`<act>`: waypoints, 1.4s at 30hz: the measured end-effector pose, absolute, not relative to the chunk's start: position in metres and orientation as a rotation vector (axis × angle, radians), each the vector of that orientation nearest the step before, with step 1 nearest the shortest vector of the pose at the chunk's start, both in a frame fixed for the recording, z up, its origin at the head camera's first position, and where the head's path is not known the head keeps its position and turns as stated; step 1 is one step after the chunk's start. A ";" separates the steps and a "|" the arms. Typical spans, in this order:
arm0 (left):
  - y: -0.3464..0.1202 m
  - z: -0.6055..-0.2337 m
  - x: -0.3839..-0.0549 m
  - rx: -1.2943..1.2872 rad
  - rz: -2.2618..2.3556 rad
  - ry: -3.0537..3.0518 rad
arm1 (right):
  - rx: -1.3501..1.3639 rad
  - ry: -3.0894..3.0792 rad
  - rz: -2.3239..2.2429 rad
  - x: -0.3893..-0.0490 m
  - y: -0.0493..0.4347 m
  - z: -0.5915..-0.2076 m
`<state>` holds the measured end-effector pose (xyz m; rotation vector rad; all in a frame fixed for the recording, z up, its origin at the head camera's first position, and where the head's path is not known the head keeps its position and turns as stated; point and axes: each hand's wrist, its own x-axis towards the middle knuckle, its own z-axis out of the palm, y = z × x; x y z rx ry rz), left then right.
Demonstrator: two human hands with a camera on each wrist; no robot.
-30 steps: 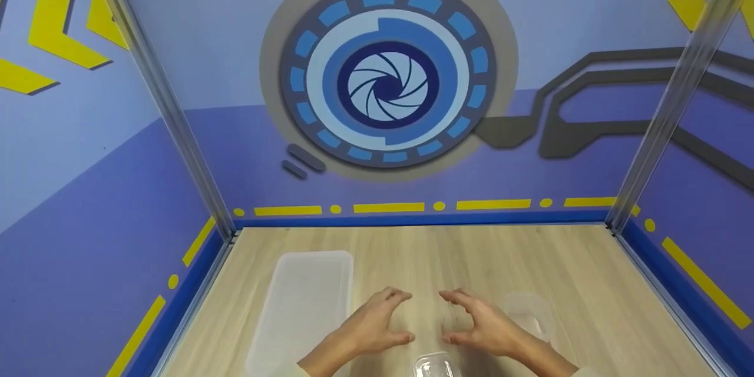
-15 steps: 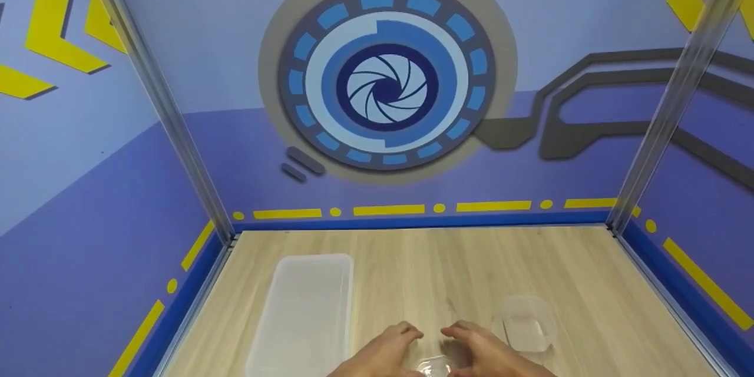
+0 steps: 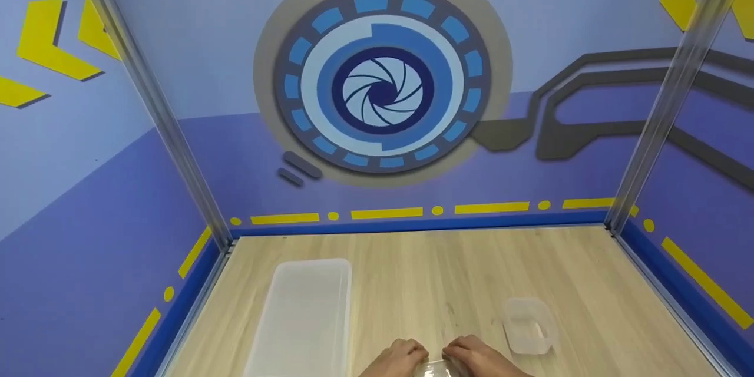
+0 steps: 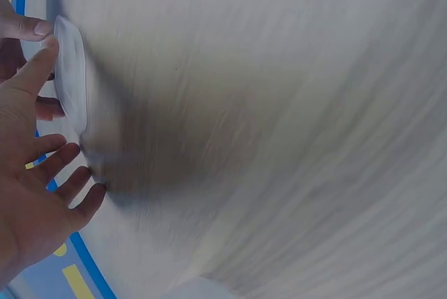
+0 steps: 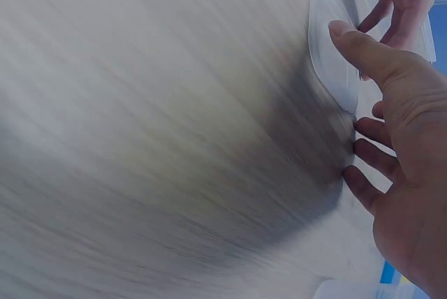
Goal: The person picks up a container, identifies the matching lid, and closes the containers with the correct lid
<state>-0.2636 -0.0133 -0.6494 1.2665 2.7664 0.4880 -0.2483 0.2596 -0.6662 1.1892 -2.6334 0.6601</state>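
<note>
A small clear plastic lid [image 3: 437,369] is at the bottom edge of the head view, between both hands. My left hand [image 3: 397,359] holds its left side, and my right hand [image 3: 482,359] the opposite side. In the left wrist view the lid [image 4: 72,75] stands out edge-on, with the left thumb at its rim and the other fingers spread near the tabletop. From the right wrist, the right thumb lies over the lid [image 5: 335,44] while the remaining fingers reach down beside it. The near part of the lid is cut off in the head view.
A long translucent white rectangular plastic piece [image 3: 301,318] lies on the left of the wooden table [image 3: 406,283]. To the right stands a small translucent container [image 3: 530,330]. Printed panels [image 3: 377,200] and metal posts enclose the table at the back and sides.
Both hands have come down toward the near edge and closed in on the small clear lid from either side. The white piece and the small container stay in place.
</note>
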 end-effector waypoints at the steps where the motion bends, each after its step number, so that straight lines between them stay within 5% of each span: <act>1: -0.013 -0.651 -0.264 1.247 0.486 2.758 | 1.197 -2.609 0.645 -0.249 0.260 -0.668; 24: -0.006 -0.662 -0.264 1.314 0.414 2.771 | 1.310 -2.367 0.593 -0.248 0.260 -0.684; 42: -0.009 -0.648 -0.256 1.338 0.313 2.791 | 1.181 -2.642 0.539 -0.228 0.255 -0.656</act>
